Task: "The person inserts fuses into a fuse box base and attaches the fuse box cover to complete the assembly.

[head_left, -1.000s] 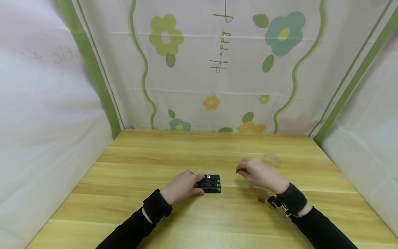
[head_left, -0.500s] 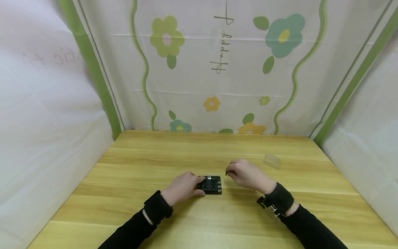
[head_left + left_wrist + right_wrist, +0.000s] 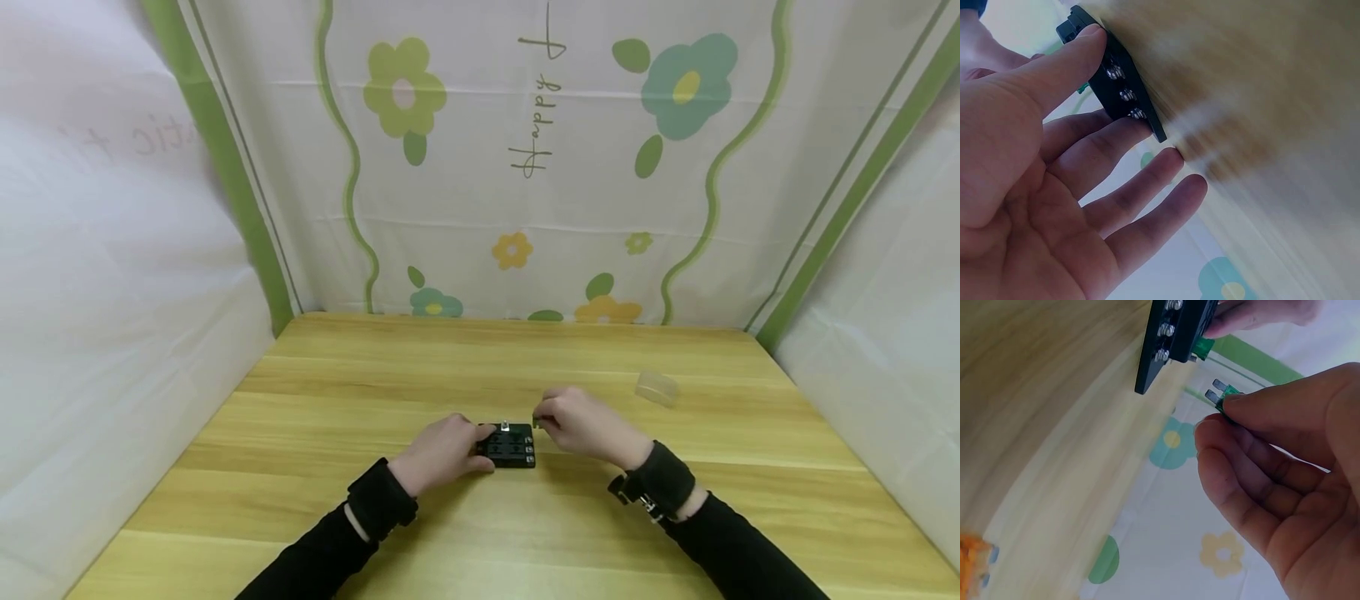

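A black fuse block (image 3: 510, 450) with screw terminals lies on the wooden table. My left hand (image 3: 442, 454) grips its left end between thumb and fingers; in the left wrist view the thumb is across one long side, above a row of screws. Just off the block's far right corner, my right hand (image 3: 588, 423) pinches a green blade fuse (image 3: 1230, 400) between thumb and forefinger. Its two metal prongs point toward the block, apart from it. Another green fuse (image 3: 1202, 348) sits in the block, partly hidden by it.
A clear plastic box or cover (image 3: 656, 388) lies beyond my right hand. At the lower left of the right wrist view is an orange fuse (image 3: 969, 562) on the table (image 3: 360, 375). A flowered white cloth (image 3: 465, 183) hangs behind the table's far edge.
My right hand has moved left with the green blade fuse, from near the loose fuses to the block's far right corner. My left hand keeps its grip on the fuse block.
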